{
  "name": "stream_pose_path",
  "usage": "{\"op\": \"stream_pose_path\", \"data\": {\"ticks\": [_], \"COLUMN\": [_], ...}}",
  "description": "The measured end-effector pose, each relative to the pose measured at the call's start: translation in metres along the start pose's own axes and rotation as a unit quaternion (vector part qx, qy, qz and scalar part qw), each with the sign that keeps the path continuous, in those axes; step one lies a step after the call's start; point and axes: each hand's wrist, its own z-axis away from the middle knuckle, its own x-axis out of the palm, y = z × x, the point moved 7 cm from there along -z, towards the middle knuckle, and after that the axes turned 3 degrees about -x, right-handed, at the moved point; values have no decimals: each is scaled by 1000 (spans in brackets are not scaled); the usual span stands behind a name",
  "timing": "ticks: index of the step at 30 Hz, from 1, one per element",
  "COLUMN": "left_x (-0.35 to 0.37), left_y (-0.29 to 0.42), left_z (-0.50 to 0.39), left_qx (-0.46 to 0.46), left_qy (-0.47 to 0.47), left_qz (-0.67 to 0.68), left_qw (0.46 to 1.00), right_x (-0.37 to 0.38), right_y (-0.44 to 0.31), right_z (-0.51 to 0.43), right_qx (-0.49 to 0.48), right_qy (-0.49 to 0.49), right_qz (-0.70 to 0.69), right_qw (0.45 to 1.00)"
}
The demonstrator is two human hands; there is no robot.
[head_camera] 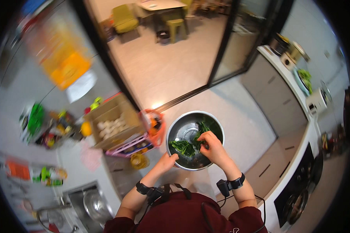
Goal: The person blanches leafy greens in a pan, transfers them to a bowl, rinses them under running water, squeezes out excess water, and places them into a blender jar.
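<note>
A stainless steel bowl (182, 123) is held up in front of me, tilted a little, with dark green leafy vegetables (183, 148) inside it. My left hand (166, 162) grips its near left rim, thumb over the edge and fingers hidden beneath. Inside the bowl, my right hand (211, 147) pinches some of the leaves between thumb and fingers. More leaves lie against the bowl's far right wall. Both wrists wear black straps with small devices.
On the left counter (68, 163) stand a cardboard box (97, 121) of eggs and a sink (80, 198) holding a metal bowl (96, 205). A red plastic basket (157, 137) is beside the box. A black cooktop (294, 183) with pans lies right. Ahead runs a sliding-door track (180, 98).
</note>
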Motion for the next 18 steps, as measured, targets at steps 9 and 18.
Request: {"op": "stream_pose_path", "data": {"ticks": [9, 18], "left_x": [273, 394], "left_y": [72, 140], "left_z": [-200, -356], "left_qx": [-8, 18], "left_qy": [-203, -276], "left_qz": [-186, -317], "left_qw": [961, 907], "right_x": [-226, -346], "right_y": [190, 333], "right_z": [76, 36], "right_qx": [280, 340], "right_qy": [90, 61], "right_qz": [306, 176], "right_qw": [906, 922]}}
